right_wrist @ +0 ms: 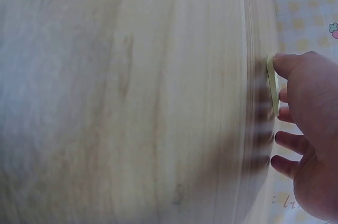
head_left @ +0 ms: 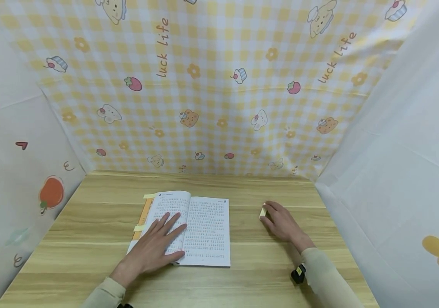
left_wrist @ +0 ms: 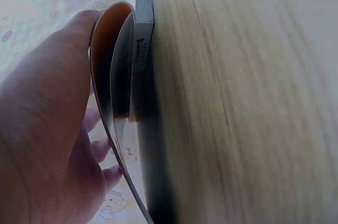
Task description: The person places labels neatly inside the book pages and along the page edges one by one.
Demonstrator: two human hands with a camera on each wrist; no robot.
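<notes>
An open book (head_left: 207,231) with printed pages lies on the wooden table. My left hand (head_left: 151,248) rests across its left page, fingers spread and thumb near the bottom of the fold. In the left wrist view the orange-lined cover (left_wrist: 108,39) bows upward beside the left hand. To the right of the book, my right hand (head_left: 284,224) pinches a small pale yellow sticky note pad (head_left: 263,211) between thumb and fingertips, low at the tabletop. The right wrist view shows the pad (right_wrist: 272,84) edge-on by the thumb.
Yellow sticky strips (head_left: 139,228) stick out from the book's left side over an orange flap. Behind the table (head_left: 242,278) hangs a yellow checked cloth (head_left: 219,98). White sheets (head_left: 408,171) close off both sides. A black wrist device (head_left: 298,273) sits at the right sleeve.
</notes>
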